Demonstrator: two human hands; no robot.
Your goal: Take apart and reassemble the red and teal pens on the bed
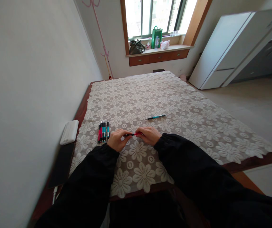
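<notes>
Both hands pinch one red pen [134, 134], held level just above the cloth [164, 95]. Left hand [117, 139] fingers [126, 133] clamp the dark end, right hand [150, 135] fingers clamp the red end; pen spans the gap between them.

Handling, my read: light, stiff plastic barrel, thin and round, probably smooth, so it can roll or twist in the grip. Best hold looks like a pinch at each end, as now. Not fragile, though cap or tip may pull off along the axis.

Just left of the left fingers: row of pens [103, 131], red and teal with black ends, side by side on the cloth. Beyond the right fingers, well apart: single teal pen [156, 117] lying slanted.

Cloth is off-white lace, flower pattern, open weave, soft; thin stuff could catch in it. Dark wood worktop [255, 163] edge shows under it. Far left of the fingers: white rounded-rectangle case [69, 131], matte, beside the wall.
</notes>
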